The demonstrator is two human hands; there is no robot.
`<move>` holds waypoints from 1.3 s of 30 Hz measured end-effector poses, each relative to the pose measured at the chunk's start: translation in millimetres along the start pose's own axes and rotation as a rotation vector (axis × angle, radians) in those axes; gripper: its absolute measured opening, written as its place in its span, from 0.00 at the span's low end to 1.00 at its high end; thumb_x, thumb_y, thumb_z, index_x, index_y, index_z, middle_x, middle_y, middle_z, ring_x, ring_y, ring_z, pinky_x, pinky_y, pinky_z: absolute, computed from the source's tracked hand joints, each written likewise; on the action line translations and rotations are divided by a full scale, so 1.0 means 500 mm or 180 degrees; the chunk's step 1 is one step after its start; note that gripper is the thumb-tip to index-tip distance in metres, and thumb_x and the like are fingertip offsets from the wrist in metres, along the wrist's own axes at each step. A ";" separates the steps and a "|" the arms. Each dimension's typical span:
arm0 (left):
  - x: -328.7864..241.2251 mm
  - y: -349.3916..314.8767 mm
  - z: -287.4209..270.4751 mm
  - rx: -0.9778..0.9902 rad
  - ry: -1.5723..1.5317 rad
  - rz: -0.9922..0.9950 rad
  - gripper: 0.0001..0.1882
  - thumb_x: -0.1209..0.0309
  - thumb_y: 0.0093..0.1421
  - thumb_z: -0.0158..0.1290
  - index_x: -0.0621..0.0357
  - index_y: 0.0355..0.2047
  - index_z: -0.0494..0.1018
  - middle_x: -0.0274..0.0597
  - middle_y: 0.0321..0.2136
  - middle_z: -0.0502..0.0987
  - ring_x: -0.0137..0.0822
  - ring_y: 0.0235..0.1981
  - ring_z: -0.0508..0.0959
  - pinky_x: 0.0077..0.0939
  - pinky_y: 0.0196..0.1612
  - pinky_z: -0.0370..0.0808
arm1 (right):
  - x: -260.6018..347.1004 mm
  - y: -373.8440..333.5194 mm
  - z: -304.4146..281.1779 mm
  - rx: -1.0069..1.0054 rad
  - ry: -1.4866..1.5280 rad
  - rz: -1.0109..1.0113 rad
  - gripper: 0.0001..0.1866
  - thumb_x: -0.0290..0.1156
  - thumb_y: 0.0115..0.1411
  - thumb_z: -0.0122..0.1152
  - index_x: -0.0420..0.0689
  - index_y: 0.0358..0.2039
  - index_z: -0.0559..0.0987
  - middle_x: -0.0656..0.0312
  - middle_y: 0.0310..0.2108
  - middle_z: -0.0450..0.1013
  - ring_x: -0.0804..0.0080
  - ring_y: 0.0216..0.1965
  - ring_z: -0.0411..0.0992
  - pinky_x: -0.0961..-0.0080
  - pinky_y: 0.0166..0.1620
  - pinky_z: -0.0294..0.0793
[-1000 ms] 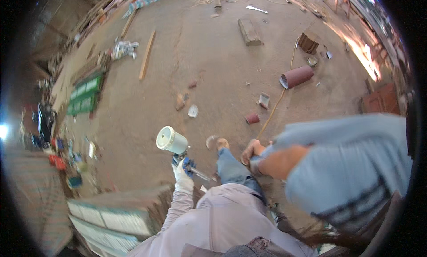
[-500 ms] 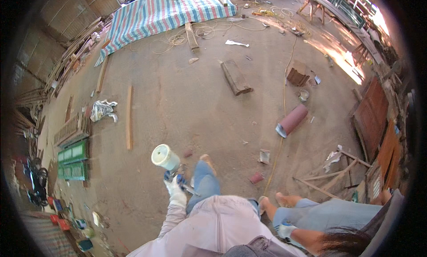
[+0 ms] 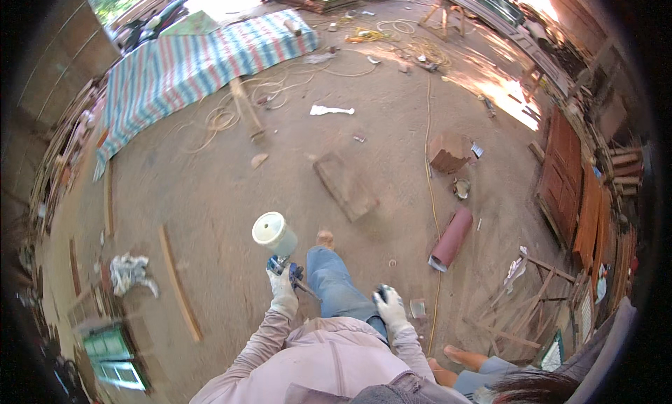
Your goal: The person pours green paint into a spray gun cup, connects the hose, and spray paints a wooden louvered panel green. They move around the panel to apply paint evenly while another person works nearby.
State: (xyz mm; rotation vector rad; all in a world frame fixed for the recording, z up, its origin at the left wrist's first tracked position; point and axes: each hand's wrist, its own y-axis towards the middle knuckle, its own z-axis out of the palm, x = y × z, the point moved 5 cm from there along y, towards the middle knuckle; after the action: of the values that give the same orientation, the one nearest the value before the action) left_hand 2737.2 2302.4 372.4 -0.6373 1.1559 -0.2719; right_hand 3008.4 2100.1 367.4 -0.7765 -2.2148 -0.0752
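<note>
My left hand (image 3: 283,285), in a white glove with blue on it, is closed around the handle of a spray gun (image 3: 276,263). A whitish round cup (image 3: 273,230) with a lid sits on top of the gun. The gun is just left of my blue-trousered leg. My right hand (image 3: 392,307), in a white glove with dark fingertips, hangs beside my right thigh. Its fingers look loosely bent and apart, with nothing seen in them. One bare foot (image 3: 325,239) of mine is forward on the floor.
Ahead lie a wooden block (image 3: 344,186), a brown box (image 3: 450,152), a reddish roll (image 3: 451,237) and a yellow cord (image 3: 435,215). A striped tarp (image 3: 203,65) covers a pile at far left. Another person's legs (image 3: 476,369) are at lower right, near a wooden frame (image 3: 535,292).
My right hand has come into view beside my thigh. The view has turned and moved forward; the tarp and planks sit further left. The other person's legs have slipped toward the lower edge.
</note>
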 end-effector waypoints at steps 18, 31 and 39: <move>-0.250 1.065 0.669 0.1421 0.2382 0.0374 0.38 0.58 0.62 0.58 0.61 0.64 0.51 0.48 0.55 0.70 0.39 0.57 0.71 0.31 0.59 0.66 | 0.642 1.195 0.498 0.0475 -0.0500 0.0304 0.24 0.41 0.54 0.60 0.46 0.50 0.75 0.49 0.52 0.72 0.51 0.51 0.73 0.56 0.50 0.73; -0.244 1.855 0.776 0.1580 0.5279 -0.0640 0.49 0.47 0.56 0.56 0.58 0.69 0.47 0.59 0.55 0.72 0.52 0.57 0.73 0.37 0.60 0.68 | 0.187 1.715 0.975 -0.0688 -0.0097 0.2786 0.15 0.46 0.57 0.61 0.47 0.33 0.82 0.52 0.31 0.79 0.51 0.34 0.78 0.59 0.36 0.72; -0.225 2.541 0.673 0.1524 0.6986 0.0343 0.26 0.53 0.57 0.53 0.60 0.47 0.74 0.57 0.45 0.78 0.55 0.48 0.78 0.44 0.52 0.74 | -0.125 1.845 1.317 -0.0993 0.0589 0.3632 0.11 0.32 0.61 0.59 0.38 0.39 0.79 0.52 0.30 0.79 0.60 0.30 0.77 0.64 0.35 0.72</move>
State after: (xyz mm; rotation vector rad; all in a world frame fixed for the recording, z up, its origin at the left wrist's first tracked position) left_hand 2848.0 3478.7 -213.9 0.5159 2.9889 -1.2619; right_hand 3120.3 3006.5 -306.3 -1.9877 -1.3287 0.0739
